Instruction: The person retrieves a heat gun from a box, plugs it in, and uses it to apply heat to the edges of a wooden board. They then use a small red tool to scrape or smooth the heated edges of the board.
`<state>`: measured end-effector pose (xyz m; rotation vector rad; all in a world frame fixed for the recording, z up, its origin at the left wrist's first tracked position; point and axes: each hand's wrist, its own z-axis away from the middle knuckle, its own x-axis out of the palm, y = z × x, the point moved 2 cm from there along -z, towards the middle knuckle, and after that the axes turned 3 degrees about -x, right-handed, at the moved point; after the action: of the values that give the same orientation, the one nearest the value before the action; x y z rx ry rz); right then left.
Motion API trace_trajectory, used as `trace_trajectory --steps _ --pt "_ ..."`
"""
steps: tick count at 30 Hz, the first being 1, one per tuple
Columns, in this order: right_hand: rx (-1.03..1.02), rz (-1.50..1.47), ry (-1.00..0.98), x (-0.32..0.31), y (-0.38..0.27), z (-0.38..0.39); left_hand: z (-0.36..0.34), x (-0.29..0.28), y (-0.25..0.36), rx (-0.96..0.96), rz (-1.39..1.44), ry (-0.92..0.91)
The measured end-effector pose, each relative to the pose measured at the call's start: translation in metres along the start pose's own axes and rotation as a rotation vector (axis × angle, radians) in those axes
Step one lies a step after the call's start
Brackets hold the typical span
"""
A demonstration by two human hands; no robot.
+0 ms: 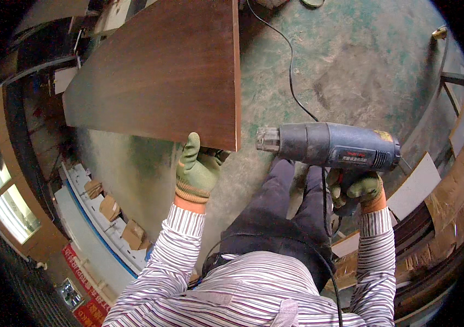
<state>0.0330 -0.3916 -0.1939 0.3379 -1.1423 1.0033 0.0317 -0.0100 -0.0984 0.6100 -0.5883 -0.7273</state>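
A large brown wooden panel (pixel 161 71) is the landmark here, filling the upper middle of the view with its dark veneered face up and its pale right edge running down to a lower right corner. The left hand (pixel 196 171), in a green work glove with an orange cuff, grips the panel at its lower edge just left of that corner — thumb up against the face, fingers curled under and clamped on the board.

Just right of the panel's corner, and apart from it, sits a blue-grey heat gun (pixel 327 145), held level with its metal nozzle pointing left toward the panel's edge. The right hand (pixel 357 191), gloved the same way, is closed tight around the gun's handle beneath the body. A black cord (pixel 292 71) snakes across the green-stained concrete floor (pixel 363 71) to the right of the panel.

Below the panel are the person's dark trousers and striped shirt sleeves. Lower left of the panel a white rack holds small cardboard boxes (pixel 109 207); far to its right, stacked boards and cardboard (pixel 455 185) lean along the edge — details there are too bent to read.
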Motion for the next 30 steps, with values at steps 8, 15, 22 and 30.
trace_trajectory --steps 8,15,22,30 --pt "0.005 -0.038 -0.042 0.007 -0.003 -0.004 -0.003 -0.002 -0.001 -0.020 0.031 0.023" --pt "-0.023 -0.036 0.011 -0.007 0.003 -0.004 -0.006 0.002 -0.006 -0.015 -0.021 -0.001" --pt "-0.061 0.030 -0.090 0.002 -0.002 -0.010 -0.001 0.008 -0.003 -0.012 -0.038 -0.007" --pt "-0.067 0.045 0.001 0.001 0.002 -0.010 -0.007 0.000 -0.006 -0.014 -0.014 -0.010"
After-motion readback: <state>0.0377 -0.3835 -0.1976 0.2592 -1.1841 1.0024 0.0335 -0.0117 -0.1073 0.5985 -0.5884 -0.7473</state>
